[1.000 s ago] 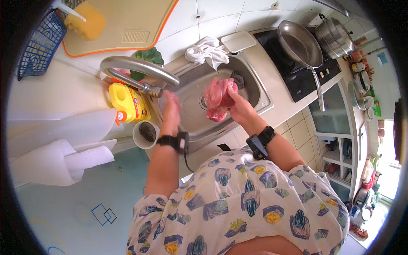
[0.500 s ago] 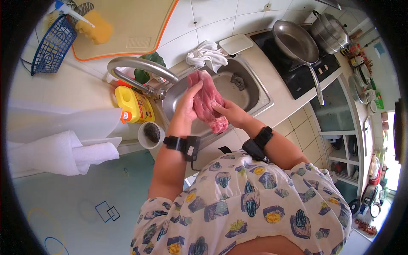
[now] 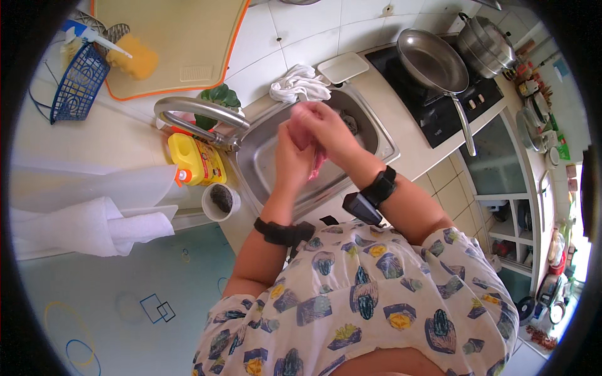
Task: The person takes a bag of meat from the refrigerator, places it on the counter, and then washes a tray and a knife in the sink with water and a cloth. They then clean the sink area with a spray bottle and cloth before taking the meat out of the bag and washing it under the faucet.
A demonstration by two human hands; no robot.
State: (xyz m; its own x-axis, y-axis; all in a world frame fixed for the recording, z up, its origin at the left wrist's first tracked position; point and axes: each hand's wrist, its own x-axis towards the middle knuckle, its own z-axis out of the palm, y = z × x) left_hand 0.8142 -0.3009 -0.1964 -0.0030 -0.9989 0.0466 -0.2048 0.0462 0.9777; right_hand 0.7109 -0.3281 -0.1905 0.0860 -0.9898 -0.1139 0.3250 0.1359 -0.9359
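Observation:
Over the steel sink [image 3: 258, 153] I hold a piece of raw pink meat [image 3: 301, 133] between both hands. My left hand [image 3: 291, 160] is closed around its near side. My right hand [image 3: 328, 127] wraps over the top and far side, so most of the meat is hidden; a reddish end hangs below between my palms. To the left, the curved tap [image 3: 200, 108] reaches toward the sink. A grey scrubber [image 3: 348, 122] lies in the basin behind my right hand, partly covered by it.
Left of the sink stand a yellow jug [image 3: 195, 158] and a white cup [image 3: 221, 202] with something dark inside. A white cloth [image 3: 300, 84] and a pale tray [image 3: 343, 67] lie behind it. On the right, a frying pan [image 3: 433, 59] sits on the black stove [image 3: 433, 119].
The meat was stretched out lengthwise and largely visible; now it is bunched up between my hands. My right hand has moved up and over it, and my left hand has shifted right.

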